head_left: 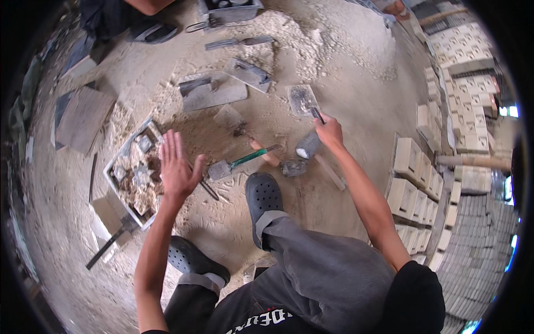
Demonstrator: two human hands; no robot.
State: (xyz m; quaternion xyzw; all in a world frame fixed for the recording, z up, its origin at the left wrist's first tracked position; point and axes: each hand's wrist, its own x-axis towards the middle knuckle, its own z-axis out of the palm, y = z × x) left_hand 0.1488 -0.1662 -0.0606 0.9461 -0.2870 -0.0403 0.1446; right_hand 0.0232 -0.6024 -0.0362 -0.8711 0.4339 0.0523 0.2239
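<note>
Trowel (301, 99) is ahead of the person, a bit R of ctr, gripped in the R hand (330, 131), fingers wrapped round its dark handle. L hand (177, 170) holds nothing I can see: fingers straight, thumb out, over the R edge of the rubble tray (127, 146); can't tell from my end if it touches.

Hard to make out: part of the trowel handle is inside the fist, R fingertips mostly hidden, and I can't say if the blade touches the floor (361, 111) or hangs just above. L hand covers some of the tray rim. Co-worker (150, 4) at top is mostly cut off.

Room: I've got bare floor R of the blade, out to the cream blocks (420, 167); powder heap (361, 42) lies beyond, fwd. Tighter on the L w/ two flat floats (219, 96) nearby, and a grey cylinder (307, 145) near the R hand, person's side.

Blade points away from the person; long axis runs fwd and slightly L from the fist, approx diagonal.
</note>
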